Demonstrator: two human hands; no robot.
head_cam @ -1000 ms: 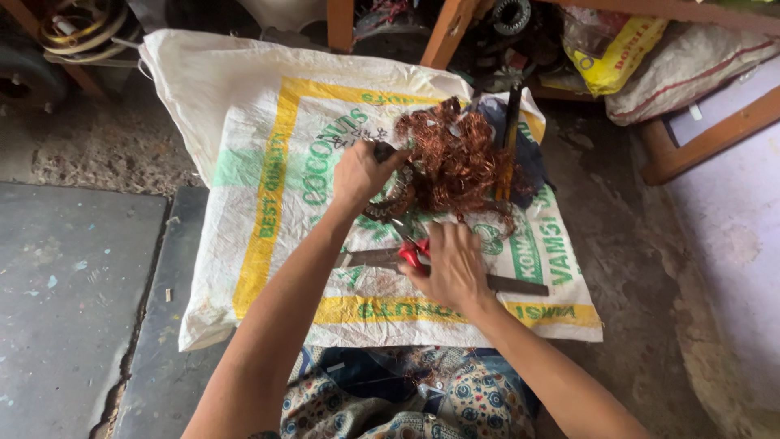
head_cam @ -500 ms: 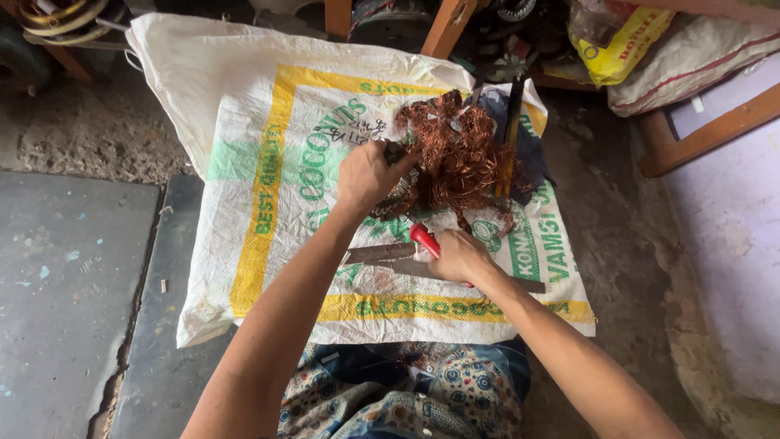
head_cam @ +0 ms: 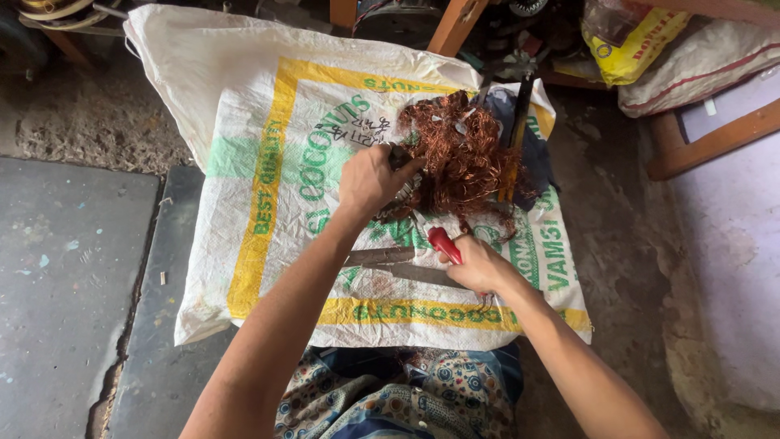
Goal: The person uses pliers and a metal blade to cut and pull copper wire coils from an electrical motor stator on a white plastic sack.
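The left hand (head_cam: 370,180), arm stretched forward, is fisted around a dark tool handle at the edge of the tangled copper wire (head_cam: 461,154) lying on the woven sack (head_cam: 268,146). The right hand (head_cam: 479,264), nearer the body, grips a red-handled tool (head_cam: 444,244), fingers curled closed.

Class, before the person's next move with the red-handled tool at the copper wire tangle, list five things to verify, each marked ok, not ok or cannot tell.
1. Left hand grips the reddish-brown copper wire tangle: ok.
2. Right hand closed on the red-handled tool: ok.
3. Tool tip position in the wire: cannot tell.
4. Tangle lies over the white woven sack with yellow and green print: ok.
5. Flat grey metal bars lie close under the right hand: not ok.
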